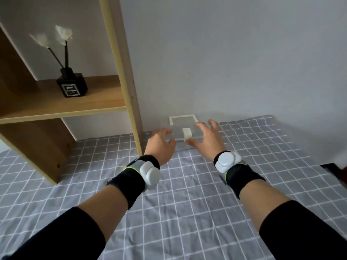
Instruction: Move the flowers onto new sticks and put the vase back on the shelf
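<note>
A black square vase with a white label stands on the wooden shelf at the left. It holds two white flowers on black sticks. Far from it, a translucent plastic box with a white latch lies by the wall on the checked cloth. My left hand grips the box's left end. My right hand clasps its right side, fingers spread on top and thumb at the front edge by the latch. What the box holds cannot be made out.
The shelf's pale upright post stands just left of my left hand. A white-framed flat panel leans or lies behind the box at the wall. Grey checked cloth covers the surface. A dark object shows at the right edge.
</note>
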{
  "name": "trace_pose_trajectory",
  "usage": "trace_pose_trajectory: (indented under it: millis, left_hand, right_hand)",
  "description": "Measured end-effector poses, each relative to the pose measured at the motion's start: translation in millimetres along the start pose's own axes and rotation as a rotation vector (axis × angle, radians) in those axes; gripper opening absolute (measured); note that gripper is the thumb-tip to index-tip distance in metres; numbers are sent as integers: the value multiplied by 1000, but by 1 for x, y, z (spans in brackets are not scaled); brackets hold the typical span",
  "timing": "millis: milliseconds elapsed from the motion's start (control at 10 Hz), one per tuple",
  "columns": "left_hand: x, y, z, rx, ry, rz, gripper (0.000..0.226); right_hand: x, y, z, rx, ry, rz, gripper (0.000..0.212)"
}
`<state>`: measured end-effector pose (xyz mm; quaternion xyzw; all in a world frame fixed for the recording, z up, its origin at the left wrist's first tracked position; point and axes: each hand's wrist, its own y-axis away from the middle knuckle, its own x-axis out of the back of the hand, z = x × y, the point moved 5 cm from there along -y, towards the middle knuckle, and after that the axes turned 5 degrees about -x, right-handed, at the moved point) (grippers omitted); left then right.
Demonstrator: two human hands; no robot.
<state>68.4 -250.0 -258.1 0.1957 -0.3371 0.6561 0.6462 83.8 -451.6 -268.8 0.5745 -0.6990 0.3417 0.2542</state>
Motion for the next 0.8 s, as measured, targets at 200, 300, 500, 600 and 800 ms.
trace_pose_trajectory:
  millis: [200, 300, 500, 600, 800]
  left_hand:
    - [-9, -29, -2, 59, 34, -5, 39]
    - [-11, -32, -4, 63, 55, -61, 40]
    - [-6, -31, 6, 189, -46, -327, 66]
    - [1, -22, 18, 227, -183, -492, 88]
    - [43, 10, 37, 238, -331, -688, 71]
  right_hand:
    - [2, -33, 2, -17, -41, -53, 70]
    - [3, -38, 1, -13, -17, -96, 67]
    - [7, -34, -7, -3, 229, -238, 69]
    - [20, -28, -18, -63, 348, -339, 76]
    - [54, -9, -63, -11, 398, -477, 71]
